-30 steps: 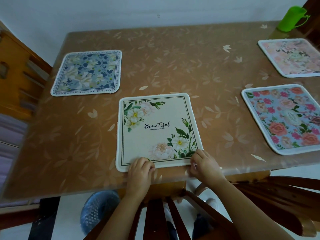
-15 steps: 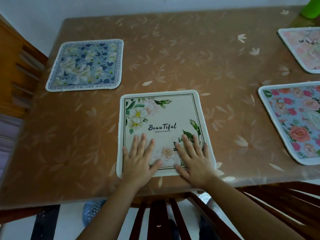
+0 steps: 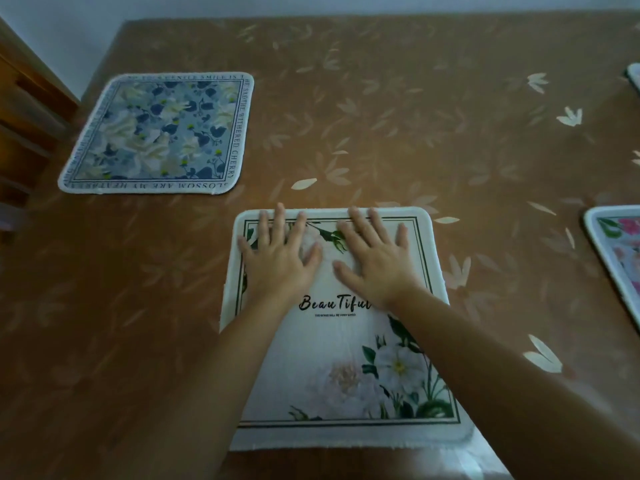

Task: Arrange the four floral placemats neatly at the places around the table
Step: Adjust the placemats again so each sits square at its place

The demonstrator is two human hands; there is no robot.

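Observation:
A cream placemat (image 3: pixel 332 348) printed "Beautiful" with white flowers lies at the near edge of the brown table (image 3: pixel 398 109). My left hand (image 3: pixel 280 251) and my right hand (image 3: pixel 374 254) lie flat on its far half, fingers spread and straight, fingertips near its far edge. A blue floral placemat (image 3: pixel 159 133) sits at the far left. At the right border a pink-rose placemat (image 3: pixel 620 251) shows only its left part, and a corner of another placemat (image 3: pixel 634 77) peeks in further back.
A wooden chair back (image 3: pixel 24 126) stands at the table's left side. The tabletop carries a leaf-patterned cover. A white wall runs behind the far edge.
Both hands went from pinching the cream mat's near edge, to flat on its near half, to flat on its far half. The view moved closer over the table.

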